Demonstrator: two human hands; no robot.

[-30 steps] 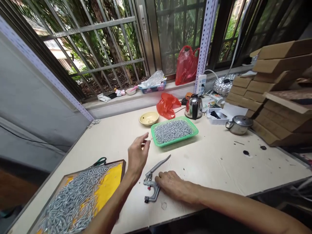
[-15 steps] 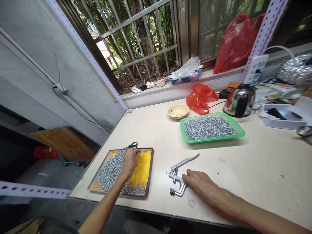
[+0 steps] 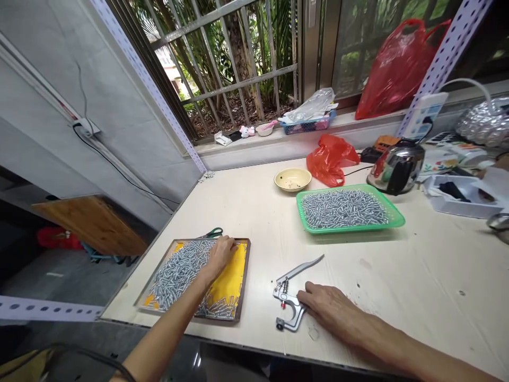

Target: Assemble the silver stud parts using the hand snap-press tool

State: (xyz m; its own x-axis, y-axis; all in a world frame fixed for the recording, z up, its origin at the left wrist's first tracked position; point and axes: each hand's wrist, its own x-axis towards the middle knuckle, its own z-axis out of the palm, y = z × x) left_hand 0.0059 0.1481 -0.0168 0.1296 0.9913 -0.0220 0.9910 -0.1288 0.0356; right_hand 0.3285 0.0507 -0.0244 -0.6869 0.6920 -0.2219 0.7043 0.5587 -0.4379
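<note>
My left hand (image 3: pixel 220 253) is over the far side of a shallow framed tray (image 3: pixel 246 276) with a yellow bottom. Its fingers are bent and pressed together near the far rim; what they pinch, if anything, is hidden. Small silvery pieces that look like screws (image 3: pixel 178 273) are heaped in the tray's left part, with some along the near right edge. To the right, hand-held snap pliers (image 3: pixel 294 313) lie on the table with the lever sticking up and away. My right hand (image 3: pixel 328 302) is closed at the back of their C-shaped frame, hiding the lower handle.
Beyond the pliers stands a green basket (image 3: pixel 397 217) full of similar silvery pieces. Behind it are a cream bowl (image 3: pixel 292 180), a red plastic bag (image 3: pixel 332 159) and a steel kettle (image 3: pixel 397 167). Green-handled scissors (image 3: pixel 214 232) lie against the tray's far edge.
My left hand has moved a little farther and to the right over the tray, towards its far rim. My right hand stays at the pliers. The view has shifted slightly.
</note>
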